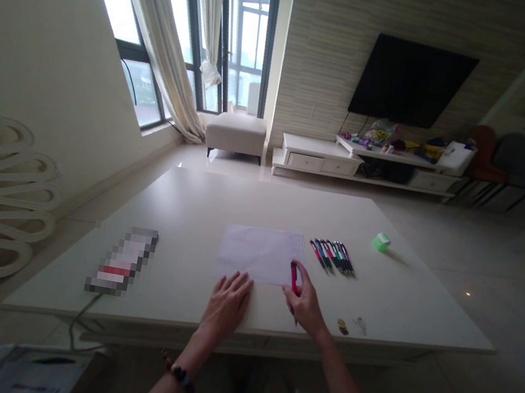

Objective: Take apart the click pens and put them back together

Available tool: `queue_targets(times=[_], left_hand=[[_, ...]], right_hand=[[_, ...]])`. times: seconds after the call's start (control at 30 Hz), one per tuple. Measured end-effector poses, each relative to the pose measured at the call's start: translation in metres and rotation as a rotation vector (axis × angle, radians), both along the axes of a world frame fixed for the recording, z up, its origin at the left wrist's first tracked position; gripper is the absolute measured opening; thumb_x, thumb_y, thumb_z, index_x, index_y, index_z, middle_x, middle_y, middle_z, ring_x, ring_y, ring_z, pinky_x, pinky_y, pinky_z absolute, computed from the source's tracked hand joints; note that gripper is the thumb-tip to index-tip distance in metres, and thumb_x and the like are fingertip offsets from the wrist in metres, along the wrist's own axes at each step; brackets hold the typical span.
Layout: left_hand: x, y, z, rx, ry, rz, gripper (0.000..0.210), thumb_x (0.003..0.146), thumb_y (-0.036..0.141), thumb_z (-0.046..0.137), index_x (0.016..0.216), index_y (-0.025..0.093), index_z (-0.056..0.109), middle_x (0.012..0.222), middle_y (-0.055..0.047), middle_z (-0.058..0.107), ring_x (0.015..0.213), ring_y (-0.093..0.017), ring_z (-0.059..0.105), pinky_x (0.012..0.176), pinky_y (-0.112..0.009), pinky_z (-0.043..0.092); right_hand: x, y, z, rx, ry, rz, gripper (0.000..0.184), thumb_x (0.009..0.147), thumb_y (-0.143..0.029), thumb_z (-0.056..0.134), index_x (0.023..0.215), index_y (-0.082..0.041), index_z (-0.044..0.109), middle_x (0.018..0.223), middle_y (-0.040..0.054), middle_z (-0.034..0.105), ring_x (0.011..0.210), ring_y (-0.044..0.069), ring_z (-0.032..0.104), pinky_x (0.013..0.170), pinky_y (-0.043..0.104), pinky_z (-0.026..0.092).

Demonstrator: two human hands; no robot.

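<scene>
Left hand lay palm down at the near edge of the white paper, fingers extended and close together, gripping nothing. Right hand, thumb and fingers closed around a red-and-black pen, was by the paper's near right corner; couldn't tell if the tip touched anything. Paper lay flat mid-table, pen row just right of it, small green item farther right.
</scene>
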State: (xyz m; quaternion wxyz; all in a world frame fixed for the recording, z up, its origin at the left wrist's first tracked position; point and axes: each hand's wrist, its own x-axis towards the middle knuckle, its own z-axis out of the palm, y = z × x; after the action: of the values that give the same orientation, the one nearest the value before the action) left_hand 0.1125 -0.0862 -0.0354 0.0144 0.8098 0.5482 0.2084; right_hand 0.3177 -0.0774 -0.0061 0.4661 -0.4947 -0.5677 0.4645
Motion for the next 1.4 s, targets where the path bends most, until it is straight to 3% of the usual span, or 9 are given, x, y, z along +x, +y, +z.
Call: queue_targets(times=[0.2, 0.37, 0.47, 0.77, 0.87, 0.97, 1.17, 1.3, 1.4], left_hand=[[-0.001, 0.0, -0.001, 0.005, 0.003, 0.003, 0.035, 0.09, 0.028, 0.036, 0.122, 0.029, 0.049, 0.133, -0.003, 0.046, 0.127, -0.02, 0.036, 0.105, -0.045, 0.028], [-0.002, 0.003, -0.005, 0.017, 0.011, -0.003, 0.035, 0.09, 0.028, 0.036, 0.123, 0.03, 0.048, 0.134, -0.002, 0.046, 0.126, -0.02, 0.036, 0.104, -0.045, 0.028], [-0.004, 0.005, -0.008, 0.017, 0.017, -0.003, 0.035, 0.09, 0.028, 0.036, 0.123, 0.03, 0.049, 0.133, -0.002, 0.046, 0.126, -0.021, 0.036, 0.104, -0.046, 0.029], [-0.005, 0.005, -0.007, 0.001, 0.01, -0.004, 0.036, 0.089, 0.027, 0.037, 0.123, 0.03, 0.049, 0.134, -0.002, 0.046, 0.127, -0.02, 0.036, 0.104, -0.046, 0.029], [-0.005, 0.004, -0.007, 0.013, 0.01, -0.002, 0.036, 0.089, 0.027, 0.038, 0.123, 0.03, 0.049, 0.134, -0.002, 0.046, 0.127, -0.02, 0.036, 0.105, -0.045, 0.029], [-0.006, 0.004, -0.008, 0.016, 0.018, -0.008, 0.037, 0.089, 0.027, 0.037, 0.124, 0.03, 0.048, 0.135, -0.002, 0.045, 0.127, -0.02, 0.036, 0.105, -0.045, 0.029], [-0.006, 0.006, -0.012, 0.014, 0.022, -0.034, 0.039, 0.091, 0.028, 0.033, 0.129, 0.029, 0.041, 0.138, -0.002, 0.04, 0.13, -0.019, 0.031, 0.107, -0.044, 0.026], [-0.009, 0.008, -0.008, 0.072, -0.106, -0.011, 0.035, 0.091, 0.027, 0.031, 0.121, 0.025, 0.049, 0.128, -0.006, 0.051, 0.12, -0.017, 0.044, 0.1, -0.038, 0.035], [-0.024, 0.013, 0.005, 0.092, -0.173, 0.144, 0.032, 0.091, 0.031, 0.029, 0.091, 0.02, 0.06, 0.096, -0.007, 0.064, 0.091, -0.017, 0.058, 0.081, -0.031, 0.044]], right_hand=[[-0.019, 0.023, 0.012, 0.17, -0.256, -0.02, 0.064, 0.08, -0.032, 0.05, 0.138, -0.015, 0.028, 0.049, -0.0093, 0.041, 0.041, 0.008, 0.035, 0.042, 0.018, 0.03], [0.004, 0.056, -0.01, 0.179, -0.72, -0.128, 0.044, 0.08, -0.027, 0.051, 0.123, -0.02, 0.051, 0.07, 0.0021, 0.064, 0.063, 0.015, 0.057, 0.063, 0.024, 0.041], [0.032, 0.078, -0.024, 0.113, -0.944, -0.241, 0.032, 0.08, -0.025, 0.051, 0.111, -0.02, 0.06, 0.088, 0.0087, 0.068, 0.079, 0.019, 0.062, 0.07, 0.026, 0.042], [0.075, 0.115, -0.028, 0.104, -1.114, -0.416, 0.025, 0.082, -0.027, 0.05, 0.103, -0.018, 0.061, 0.099, 0.0107, 0.064, 0.084, 0.019, 0.061, 0.069, 0.026, 0.042], [0.084, 0.1, -0.037, 0.175, -1.017, -0.522, 0.025, 0.085, -0.032, 0.043, 0.096, -0.018, 0.061, 0.094, 0.0094, 0.065, 0.078, 0.018, 0.061, 0.065, 0.025, 0.041], [0.105, 0.062, -0.056, 0.18, -0.931, -0.636, 0.031, 0.086, -0.038, 0.036, 0.086, -0.018, 0.06, 0.078, 0.0072, 0.066, 0.066, 0.018, 0.06, 0.056, 0.025, 0.037], [0.145, -0.019, -0.084, 0.18, -0.94, -0.608, 0.029, 0.081, -0.044, 0.041, 0.075, -0.02, 0.056, 0.068, 0.0051, 0.063, 0.062, 0.019, 0.058, 0.055, 0.026, 0.035], [0.137, -0.026, -0.078, 0.164, -0.985, -0.739, 0.03, 0.08, -0.043, 0.039, 0.072, -0.019, 0.057, 0.065, 0.0055, 0.062, 0.06, 0.019, 0.056, 0.053, 0.026, 0.032], [0.128, -0.021, -0.078, 0.179, -0.984, -0.87, 0.033, 0.08, -0.043, 0.038, 0.072, -0.019, 0.058, 0.063, 0.0055, 0.061, 0.058, 0.018, 0.054, 0.053, 0.026, 0.03]])
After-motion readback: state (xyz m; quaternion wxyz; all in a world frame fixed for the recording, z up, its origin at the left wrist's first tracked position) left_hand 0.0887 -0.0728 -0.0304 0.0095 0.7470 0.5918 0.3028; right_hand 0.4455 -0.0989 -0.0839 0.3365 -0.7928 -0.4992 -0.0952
